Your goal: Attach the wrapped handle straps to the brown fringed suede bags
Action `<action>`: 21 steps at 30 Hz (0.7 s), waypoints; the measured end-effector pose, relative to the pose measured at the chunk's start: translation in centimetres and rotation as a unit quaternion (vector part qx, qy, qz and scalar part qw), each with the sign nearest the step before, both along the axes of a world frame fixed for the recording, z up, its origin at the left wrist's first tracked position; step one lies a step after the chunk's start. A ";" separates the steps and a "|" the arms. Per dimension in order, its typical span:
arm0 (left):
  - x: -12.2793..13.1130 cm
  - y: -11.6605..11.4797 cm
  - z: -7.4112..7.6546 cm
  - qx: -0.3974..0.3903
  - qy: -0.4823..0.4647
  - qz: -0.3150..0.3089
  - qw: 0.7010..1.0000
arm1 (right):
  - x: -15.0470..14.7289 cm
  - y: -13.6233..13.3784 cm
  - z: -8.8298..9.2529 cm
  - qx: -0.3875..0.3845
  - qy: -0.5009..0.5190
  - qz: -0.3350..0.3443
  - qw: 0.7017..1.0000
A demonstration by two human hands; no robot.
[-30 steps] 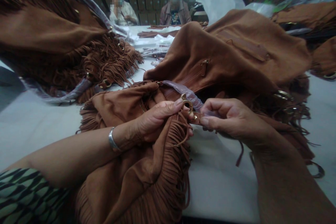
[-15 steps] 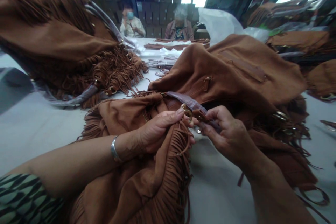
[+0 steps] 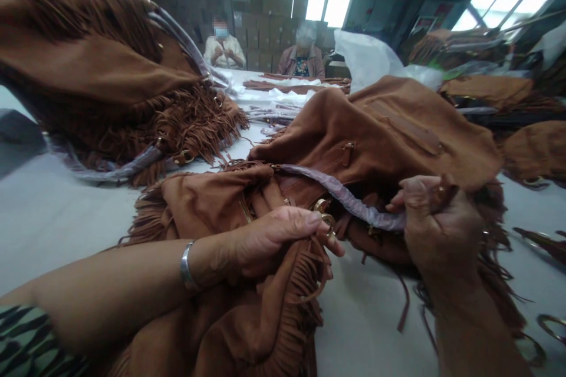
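Observation:
A brown suede bag with fringe (image 3: 247, 330) lies in front of me, its fringed edge running down the middle. My left hand (image 3: 283, 235) is closed at the top of that edge, pinching the bag by a gold ring (image 3: 327, 221) between thumb and fingers. To the right, my right hand (image 3: 437, 224) is closed around the end of a bag handle (image 3: 354, 200) wrapped in clear plastic. The handle stretches leftward from that hand to the bag's far edge. A brown leather tab shows above the right fingers.
Behind my hands lies another brown bag (image 3: 389, 123). A fringed bag (image 3: 110, 70) with plastic-wrapped handles rises at the left. Loose brown straps (image 3: 543, 241) with metal rings lie on the white table (image 3: 362, 306) at the right. Two people sit across the table.
My right hand has moved right, away from the gold ring, drawing the wrapped handle out straighter. My left hand keeps its grip by the ring. The view has tilted slightly up.

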State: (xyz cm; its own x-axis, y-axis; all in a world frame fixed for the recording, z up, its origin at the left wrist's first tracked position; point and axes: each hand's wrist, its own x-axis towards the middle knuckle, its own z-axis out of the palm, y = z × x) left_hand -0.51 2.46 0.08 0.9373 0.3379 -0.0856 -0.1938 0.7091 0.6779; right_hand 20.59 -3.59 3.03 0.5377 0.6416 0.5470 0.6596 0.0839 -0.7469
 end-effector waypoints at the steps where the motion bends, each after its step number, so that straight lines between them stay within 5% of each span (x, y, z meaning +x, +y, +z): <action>1: 0.0 0.0 0.0 -0.001 -0.001 0.004 1.000 | 0.1 -0.2 0.0 -0.027 -0.025 -0.011 0.999; 6: 0.2 0.3 -0.4 0.002 -0.006 -0.001 1.000 | 1.6 -1.8 1.1 -0.164 -0.029 -0.041 0.985; 8: 0.2 0.3 -0.7 0.008 -0.014 -0.003 1.000 | 2.3 -2.5 1.5 -0.183 0.047 0.014 0.982; 12: 0.1 0.4 -1.2 0.038 -0.017 -0.009 0.999 | 2.8 -3.6 1.8 -0.021 0.160 0.193 0.968; 15: 0.1 0.6 -1.4 0.048 -0.020 -0.019 0.998 | 1.8 -3.8 2.0 -0.007 0.183 0.218 0.959; 19: 0.2 0.7 -1.3 0.045 -0.036 -0.017 0.998 | 0.2 -3.1 1.5 0.037 0.022 0.072 0.996; 21: 0.2 0.6 -1.2 0.044 -0.034 -0.015 0.998 | 0.3 -2.9 0.7 0.081 -0.106 -0.025 0.991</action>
